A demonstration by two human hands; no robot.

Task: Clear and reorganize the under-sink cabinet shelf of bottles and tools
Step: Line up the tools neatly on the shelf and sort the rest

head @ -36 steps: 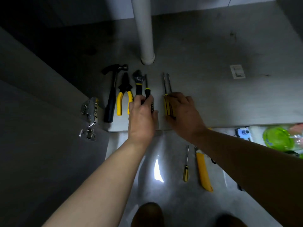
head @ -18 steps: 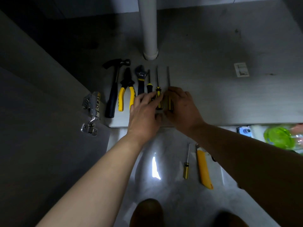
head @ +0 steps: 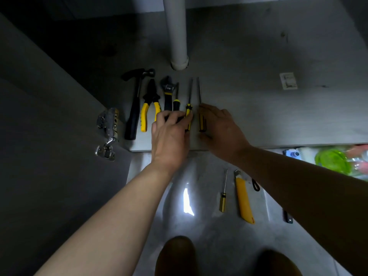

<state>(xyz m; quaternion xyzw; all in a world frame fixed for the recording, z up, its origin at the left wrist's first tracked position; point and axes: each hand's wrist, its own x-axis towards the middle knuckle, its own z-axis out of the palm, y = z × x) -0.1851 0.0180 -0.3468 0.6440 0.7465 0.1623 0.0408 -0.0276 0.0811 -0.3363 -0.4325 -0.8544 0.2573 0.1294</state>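
Touching adjacent screwdrivers [head: 188, 108] [head: 201, 122], left hand [head: 171, 134], right hand [head: 223, 130]; sticker [head: 288, 81] illegible

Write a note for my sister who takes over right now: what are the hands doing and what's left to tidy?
Left hand: fingertips on the middle screwdriver; grip unclear.
Right hand: touches the right screwdriver; grip unclear.
Done: hammer, pliers, wrench and black-handled screwdriver lie side by side on the shelf.
To do: line up those two screwdrivers, then probably bring up the small screwdriver and yellow knife from the floor. Bottles, blurred, sit at the right, off the shelf.
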